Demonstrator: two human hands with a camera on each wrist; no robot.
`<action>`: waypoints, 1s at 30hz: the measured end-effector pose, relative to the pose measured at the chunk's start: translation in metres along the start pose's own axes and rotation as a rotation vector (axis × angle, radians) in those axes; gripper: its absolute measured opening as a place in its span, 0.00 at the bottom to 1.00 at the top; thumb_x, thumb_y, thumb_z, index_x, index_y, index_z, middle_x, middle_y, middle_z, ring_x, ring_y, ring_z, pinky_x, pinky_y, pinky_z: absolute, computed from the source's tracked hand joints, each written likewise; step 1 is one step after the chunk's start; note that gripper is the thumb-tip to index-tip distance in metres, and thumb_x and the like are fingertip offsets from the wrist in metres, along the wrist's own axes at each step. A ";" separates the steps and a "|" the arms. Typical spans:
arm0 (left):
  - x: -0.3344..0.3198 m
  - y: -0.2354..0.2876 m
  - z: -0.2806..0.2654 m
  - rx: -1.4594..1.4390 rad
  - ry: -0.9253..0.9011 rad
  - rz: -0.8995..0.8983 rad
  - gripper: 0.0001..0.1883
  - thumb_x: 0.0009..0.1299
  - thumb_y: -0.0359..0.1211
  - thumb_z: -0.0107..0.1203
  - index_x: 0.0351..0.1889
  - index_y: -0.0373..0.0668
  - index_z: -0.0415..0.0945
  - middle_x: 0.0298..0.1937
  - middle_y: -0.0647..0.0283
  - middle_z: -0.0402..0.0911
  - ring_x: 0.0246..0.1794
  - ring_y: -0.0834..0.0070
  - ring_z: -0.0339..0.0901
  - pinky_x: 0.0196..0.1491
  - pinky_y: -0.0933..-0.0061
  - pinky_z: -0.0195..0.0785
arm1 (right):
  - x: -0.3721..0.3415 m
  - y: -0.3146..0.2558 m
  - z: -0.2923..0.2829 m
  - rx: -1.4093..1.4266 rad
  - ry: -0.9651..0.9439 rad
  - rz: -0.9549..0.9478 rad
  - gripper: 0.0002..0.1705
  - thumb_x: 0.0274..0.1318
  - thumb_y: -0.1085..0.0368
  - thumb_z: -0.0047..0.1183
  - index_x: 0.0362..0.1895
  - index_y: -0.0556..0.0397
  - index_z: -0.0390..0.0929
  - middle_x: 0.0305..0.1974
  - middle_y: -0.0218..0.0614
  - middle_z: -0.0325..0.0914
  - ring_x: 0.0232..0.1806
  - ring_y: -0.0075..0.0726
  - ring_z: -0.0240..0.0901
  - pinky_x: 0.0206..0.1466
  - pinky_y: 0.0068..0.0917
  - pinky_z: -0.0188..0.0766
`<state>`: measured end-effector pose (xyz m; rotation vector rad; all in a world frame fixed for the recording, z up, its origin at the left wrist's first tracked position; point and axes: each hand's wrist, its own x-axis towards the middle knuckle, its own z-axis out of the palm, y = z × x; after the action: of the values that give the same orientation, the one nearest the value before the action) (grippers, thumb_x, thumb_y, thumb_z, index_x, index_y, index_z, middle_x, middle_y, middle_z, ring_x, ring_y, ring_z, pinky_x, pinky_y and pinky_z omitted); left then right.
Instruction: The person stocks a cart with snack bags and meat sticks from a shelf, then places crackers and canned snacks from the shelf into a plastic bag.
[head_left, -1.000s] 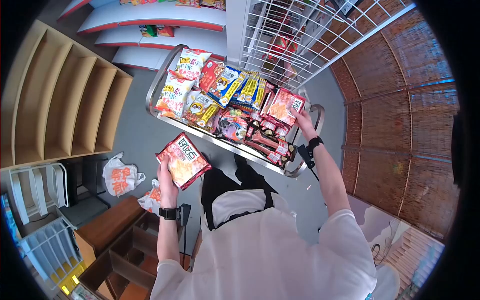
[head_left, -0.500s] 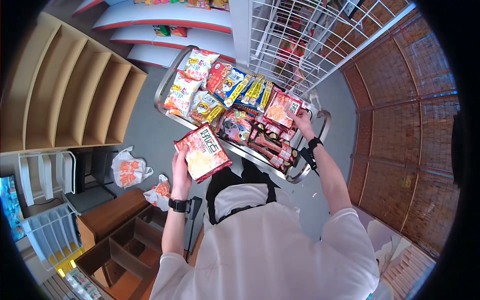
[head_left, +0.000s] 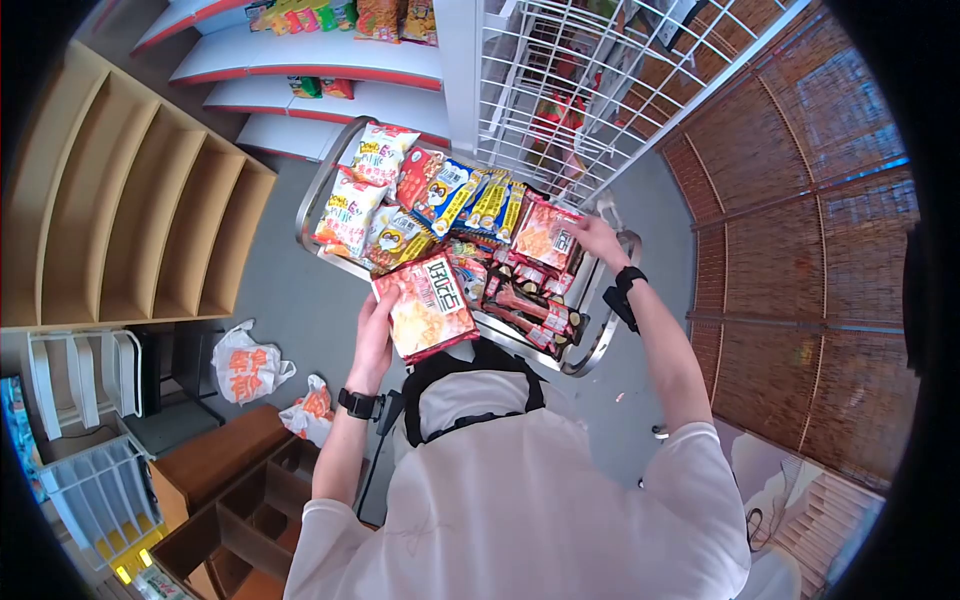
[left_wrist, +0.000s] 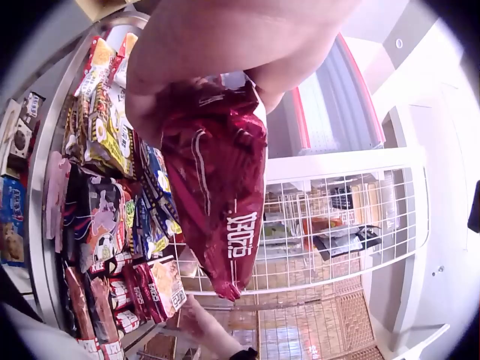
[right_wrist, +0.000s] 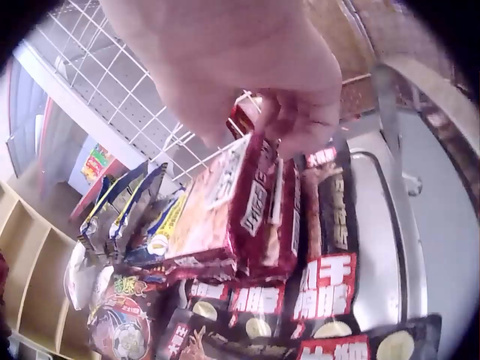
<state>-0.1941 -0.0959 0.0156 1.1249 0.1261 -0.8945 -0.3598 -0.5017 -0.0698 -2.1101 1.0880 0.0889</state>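
In a room with one white wire grid (head_left: 690,107) and two white plastic bags (head_left: 248,366) on the floor, the left hand (head_left: 373,335) grips one red 好吃点 biscuit pack (head_left: 428,310) at the near edge of a cart (head_left: 304,230). The right arm stretches forward — the right hand (head_left: 600,240) curls its fingers round the end of one of two matching packs (head_left: 543,237) on the cart.

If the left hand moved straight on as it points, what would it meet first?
In the head view, probably the brown bag, beyond the pack the left hand grips; depth is unclear, so it might pass above.
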 end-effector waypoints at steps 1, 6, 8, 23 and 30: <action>0.001 0.001 0.010 -0.006 -0.013 -0.001 0.21 0.72 0.36 0.52 0.59 0.37 0.65 0.55 0.59 0.76 0.52 0.74 0.76 0.56 0.72 0.68 | -0.013 -0.031 -0.013 0.002 -0.099 -0.019 0.35 0.50 0.34 0.54 0.30 0.58 0.80 0.23 0.34 0.79 0.21 0.28 0.73 0.28 0.28 0.70; 0.021 -0.011 0.047 0.107 -0.168 -0.001 0.22 0.71 0.38 0.54 0.58 0.37 0.65 0.53 0.61 0.76 0.52 0.75 0.75 0.55 0.74 0.67 | -0.033 -0.096 0.000 0.337 -0.566 -0.231 0.35 0.56 0.34 0.49 0.42 0.56 0.78 0.35 0.32 0.79 0.30 0.25 0.76 0.24 0.19 0.67; 0.029 -0.014 0.059 0.102 -0.189 0.002 0.21 0.71 0.38 0.54 0.58 0.37 0.66 0.53 0.62 0.76 0.52 0.76 0.75 0.54 0.74 0.68 | -0.067 -0.129 -0.008 0.608 -0.773 -0.151 0.34 0.59 0.37 0.49 0.52 0.56 0.74 0.37 0.31 0.80 0.33 0.23 0.75 0.26 0.14 0.67; 0.005 -0.009 -0.007 0.240 -0.153 -0.063 0.16 0.74 0.38 0.49 0.54 0.38 0.68 0.48 0.56 0.79 0.45 0.69 0.79 0.49 0.70 0.72 | -0.051 -0.046 -0.004 0.538 -0.259 0.077 0.34 0.60 0.40 0.50 0.59 0.53 0.69 0.47 0.30 0.79 0.41 0.21 0.76 0.38 0.20 0.72; -0.024 -0.019 -0.081 0.249 0.069 -0.065 0.17 0.73 0.39 0.49 0.54 0.38 0.69 0.46 0.56 0.80 0.41 0.71 0.79 0.45 0.72 0.73 | -0.025 0.003 0.005 0.548 -0.078 0.186 0.35 0.58 0.35 0.48 0.55 0.49 0.72 0.41 0.27 0.79 0.35 0.19 0.76 0.28 0.19 0.68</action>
<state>-0.1954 -0.0188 -0.0238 1.3908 0.1106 -0.9473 -0.3771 -0.4825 -0.0659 -1.5059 1.1093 -0.0362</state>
